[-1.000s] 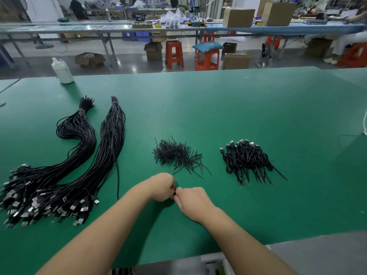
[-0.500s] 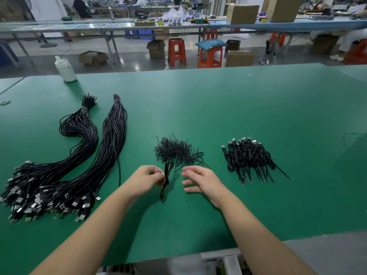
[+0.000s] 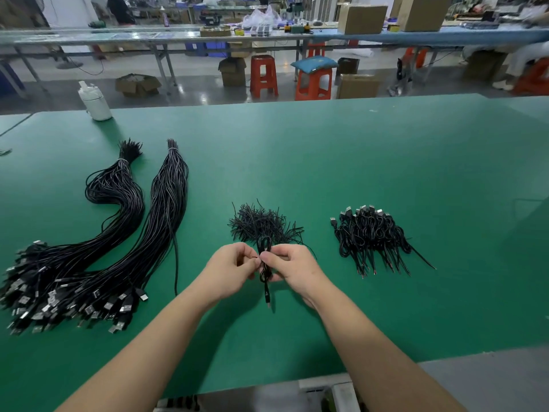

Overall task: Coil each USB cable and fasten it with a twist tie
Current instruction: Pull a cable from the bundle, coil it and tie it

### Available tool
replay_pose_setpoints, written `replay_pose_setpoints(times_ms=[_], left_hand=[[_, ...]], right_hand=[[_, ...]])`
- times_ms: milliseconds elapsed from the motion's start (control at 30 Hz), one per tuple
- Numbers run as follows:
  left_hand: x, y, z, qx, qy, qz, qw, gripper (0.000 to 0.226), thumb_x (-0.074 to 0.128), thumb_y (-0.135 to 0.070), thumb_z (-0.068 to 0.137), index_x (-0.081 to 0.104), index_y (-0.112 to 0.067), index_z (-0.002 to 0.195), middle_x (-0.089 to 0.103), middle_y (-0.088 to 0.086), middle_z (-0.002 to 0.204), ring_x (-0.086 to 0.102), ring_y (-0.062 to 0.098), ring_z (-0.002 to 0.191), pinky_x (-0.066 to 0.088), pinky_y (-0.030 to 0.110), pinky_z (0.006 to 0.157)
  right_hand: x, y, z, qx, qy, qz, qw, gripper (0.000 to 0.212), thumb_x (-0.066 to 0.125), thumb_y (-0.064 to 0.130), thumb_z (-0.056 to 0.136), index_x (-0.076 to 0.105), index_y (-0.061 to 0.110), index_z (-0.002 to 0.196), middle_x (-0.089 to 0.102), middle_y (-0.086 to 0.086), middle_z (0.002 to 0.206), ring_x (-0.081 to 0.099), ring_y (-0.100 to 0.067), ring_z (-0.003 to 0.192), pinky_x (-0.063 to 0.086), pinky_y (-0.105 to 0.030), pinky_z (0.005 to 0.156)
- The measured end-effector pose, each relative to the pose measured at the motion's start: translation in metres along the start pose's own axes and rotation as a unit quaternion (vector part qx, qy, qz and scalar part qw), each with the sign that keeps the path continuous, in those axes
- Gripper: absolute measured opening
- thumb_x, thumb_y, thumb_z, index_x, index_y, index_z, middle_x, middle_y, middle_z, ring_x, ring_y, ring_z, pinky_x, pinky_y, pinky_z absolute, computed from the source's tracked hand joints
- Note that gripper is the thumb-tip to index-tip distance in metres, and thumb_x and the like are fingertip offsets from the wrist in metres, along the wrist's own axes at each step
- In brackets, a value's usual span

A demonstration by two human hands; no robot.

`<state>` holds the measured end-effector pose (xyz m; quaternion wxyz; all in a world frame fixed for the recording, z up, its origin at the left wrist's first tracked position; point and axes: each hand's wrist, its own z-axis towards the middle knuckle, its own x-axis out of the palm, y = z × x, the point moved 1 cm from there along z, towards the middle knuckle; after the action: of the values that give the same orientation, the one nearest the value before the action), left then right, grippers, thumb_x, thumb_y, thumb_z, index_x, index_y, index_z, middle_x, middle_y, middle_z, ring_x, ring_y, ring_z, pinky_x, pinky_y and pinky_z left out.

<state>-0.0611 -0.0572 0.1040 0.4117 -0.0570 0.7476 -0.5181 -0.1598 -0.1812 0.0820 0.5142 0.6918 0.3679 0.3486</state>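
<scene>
Left hand (image 3: 230,270) and right hand (image 3: 292,267) both pinching a coiled black USB cable (image 3: 265,264), just in front of the loose pile of black twist ties (image 3: 261,223), green table mat (image 3: 356,162)

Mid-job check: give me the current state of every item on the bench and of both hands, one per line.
Coiled cable: folded into a small hank, held above the mat, plug hanging down.
Left hand: pinches the hank and a thin tie end.
Right hand: grips the hank.
Twist tie pile: loose heap.
Finished coils: piled, tied.
Two uncoiled bundles: lying straight, bound at far ends.
White bottle: upright.
</scene>
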Motion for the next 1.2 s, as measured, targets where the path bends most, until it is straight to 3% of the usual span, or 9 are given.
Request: replay_pose_setpoints(times_ms=[167,267,367,567,667,767,900,1033,1200], left_hand=[[0.001,0.003,-0.004,0.092,-0.021,0.095,0.991,0.019,0.062,-0.016,0.092,0.055,-0.028,0.079,0.059,-0.012,0.068,0.05,-0.001,0.061,0.039,0.016,0.06],[0.003,0.003,-0.009,0.167,-0.033,0.179,0.969,0.02,0.058,-0.015,0.092,0.05,-0.03,0.082,0.057,-0.015,0.077,0.052,0.01,0.072,0.042,0.03,0.069],[0.005,-0.002,-0.013,0.221,-0.061,0.212,0.95,0.019,0.057,-0.015,0.091,0.048,-0.029,0.084,0.051,-0.02,0.075,0.045,0.008,0.07,0.034,0.029,0.067],[-0.005,-0.003,-0.004,0.085,-0.058,0.046,0.994,0.015,0.062,-0.016,0.093,0.058,-0.024,0.081,0.06,-0.012,0.068,0.049,0.002,0.059,0.039,0.018,0.061],[-0.005,-0.006,-0.003,0.051,-0.018,-0.043,0.998,0.013,0.062,-0.011,0.094,0.061,-0.014,0.081,0.06,0.001,0.068,0.049,0.017,0.063,0.038,0.03,0.061],[-0.004,-0.008,-0.004,0.082,-0.015,-0.005,0.996,0.013,0.061,-0.012,0.094,0.059,-0.017,0.083,0.057,-0.007,0.067,0.047,0.011,0.06,0.04,0.03,0.06],[-0.003,-0.011,-0.008,0.142,-0.041,0.082,0.986,0.019,0.06,-0.014,0.094,0.053,-0.026,0.082,0.053,-0.012,0.068,0.048,0.001,0.062,0.036,0.016,0.06],[0.001,-0.011,-0.012,0.173,-0.041,0.125,0.976,0.02,0.058,-0.012,0.094,0.05,-0.027,0.084,0.058,-0.008,0.078,0.053,0.01,0.074,0.044,0.029,0.071],[0.002,-0.01,-0.011,0.163,-0.061,0.108,0.979,0.026,0.058,-0.013,0.094,0.048,-0.033,0.08,0.057,-0.009,0.075,0.051,0.006,0.07,0.04,0.021,0.066]], right_hand=[[0.001,-0.001,-0.002,0.044,-0.015,0.045,0.998,0.015,0.067,0.019,0.095,0.062,0.008,0.102,0.074,-0.013,0.081,0.07,-0.021,0.063,0.06,-0.031,0.064],[0.0,-0.001,-0.003,0.034,-0.061,0.031,0.997,0.028,0.071,0.017,0.092,0.048,0.014,0.108,0.072,-0.014,0.074,0.064,-0.025,0.055,0.059,-0.034,0.055],[0.002,-0.001,-0.004,-0.014,-0.061,0.024,0.998,0.01,0.066,0.011,0.094,0.058,0.006,0.097,0.068,-0.017,0.073,0.063,-0.022,0.054,0.06,-0.034,0.055],[-0.003,0.002,-0.012,-0.035,0.038,0.011,0.999,0.024,0.058,-0.007,0.093,0.067,0.01,0.108,0.072,-0.006,0.084,0.069,-0.017,0.074,0.056,-0.023,0.071],[-0.006,0.003,-0.013,-0.042,-0.009,-0.069,0.997,0.02,0.069,0.0,0.089,0.072,0.016,0.101,0.066,-0.006,0.08,0.054,-0.01,0.059,0.045,-0.021,0.05],[-0.01,0.002,-0.013,-0.047,-0.022,-0.093,0.994,0.005,0.073,0.018,0.089,0.073,0.022,0.087,0.054,-0.003,0.062,0.035,-0.007,0.042,0.028,-0.02,0.04],[-0.007,0.0,-0.013,-0.017,-0.02,-0.056,0.998,0.007,0.065,0.021,0.096,0.063,0.019,0.102,0.052,0.004,0.049,0.034,-0.011,0.039,0.026,-0.021,0.037],[-0.006,0.0,-0.014,-0.015,-0.03,-0.016,0.999,0.006,0.06,0.018,0.099,0.055,0.018,0.102,0.041,-0.002,0.055,0.026,-0.012,0.038,0.019,-0.02,0.039],[-0.009,0.002,-0.018,-0.019,0.014,0.017,1.0,0.013,0.055,0.008,0.101,0.064,0.009,0.11,0.069,-0.006,0.078,0.059,-0.016,0.055,0.051,-0.026,0.049]])
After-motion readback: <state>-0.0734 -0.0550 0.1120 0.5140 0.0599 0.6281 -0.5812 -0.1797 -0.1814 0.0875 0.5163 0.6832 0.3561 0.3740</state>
